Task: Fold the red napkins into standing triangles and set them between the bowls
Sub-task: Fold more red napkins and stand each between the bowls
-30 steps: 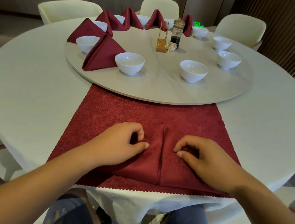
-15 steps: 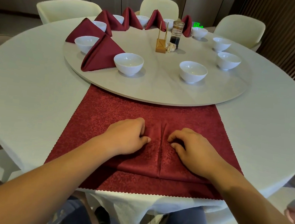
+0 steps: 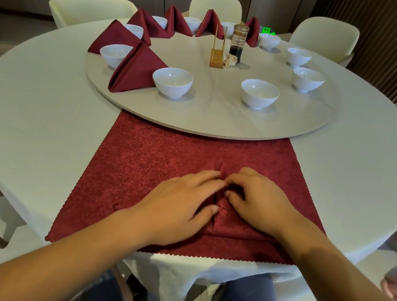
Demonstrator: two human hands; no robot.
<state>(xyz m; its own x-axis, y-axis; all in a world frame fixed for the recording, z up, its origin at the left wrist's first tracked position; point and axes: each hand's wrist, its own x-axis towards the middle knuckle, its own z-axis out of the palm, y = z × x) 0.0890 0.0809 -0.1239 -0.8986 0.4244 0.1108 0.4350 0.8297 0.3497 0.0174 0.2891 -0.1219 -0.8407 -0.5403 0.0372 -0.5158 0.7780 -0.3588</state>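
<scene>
— Pressing down with straight fingers, the left hand (image 3: pixel 183 204) lies on the folded red napkin (image 3: pixel 226 216) at the near edge of the table (image 3: pixel 39 117).
— The right hand (image 3: pixel 259 201)?
— Curled fingers pinch its centre fold.

Both forearms are bare all the way down to the left hand (image 3: pixel 183 205) and right hand (image 3: pixel 260 203), nails short and plain. Lower down there's a pair of blue-grey trousers (image 3: pixel 244 300), one leg showing on each side
</scene>
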